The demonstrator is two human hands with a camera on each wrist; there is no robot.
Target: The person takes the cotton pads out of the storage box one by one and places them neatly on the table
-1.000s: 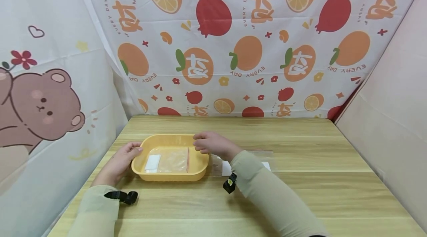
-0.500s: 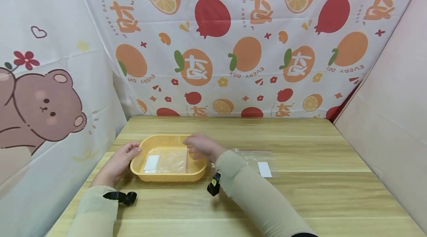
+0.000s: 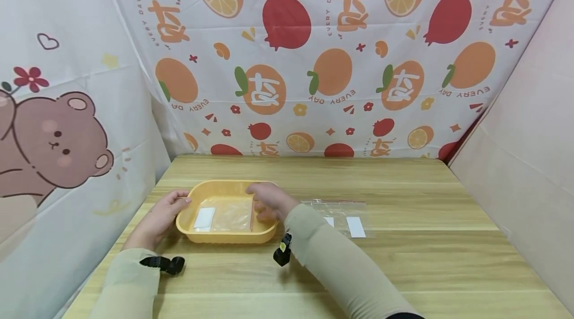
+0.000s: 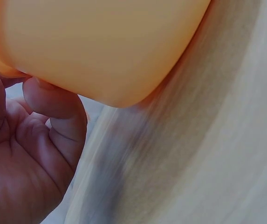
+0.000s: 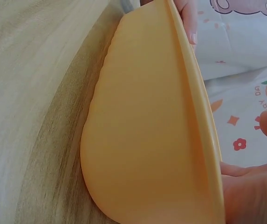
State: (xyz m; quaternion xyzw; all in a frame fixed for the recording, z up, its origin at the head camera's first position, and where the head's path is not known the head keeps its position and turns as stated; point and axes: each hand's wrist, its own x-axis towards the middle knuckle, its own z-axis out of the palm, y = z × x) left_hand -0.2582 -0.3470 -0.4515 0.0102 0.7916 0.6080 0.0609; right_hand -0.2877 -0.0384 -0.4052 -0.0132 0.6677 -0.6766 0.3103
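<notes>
A yellow oval-cornered tray (image 3: 226, 238) stands on the wooden table. My left hand (image 3: 159, 217) pinches its left rim, thumb on top; the left wrist view shows curled fingers (image 4: 58, 102) at the tray's underside edge. Inside lies a clear zip bag (image 3: 232, 213) with a white patch (image 3: 205, 219) at its left and a red seal line at its right. My right hand (image 3: 272, 200) reaches over the right rim, its loosely bent fingers dipping inside beside the seal line. Seen from the right wrist, that hand (image 5: 254, 186) is beyond the tray's wall, its fingertips partly hidden.
Clear zip bags (image 3: 341, 212) with white patches (image 3: 356, 227) lie overlapping on the table right of the tray, partly behind my right sleeve (image 3: 341, 259). A fruit-print cloth (image 3: 287, 84) hangs along the back, a bear-print cloth (image 3: 67, 144) on the left.
My right hand has moved left, from above the tray's right rim down into its right end. More of the bags on the table shows now. The left hand and tray have hardly moved.
</notes>
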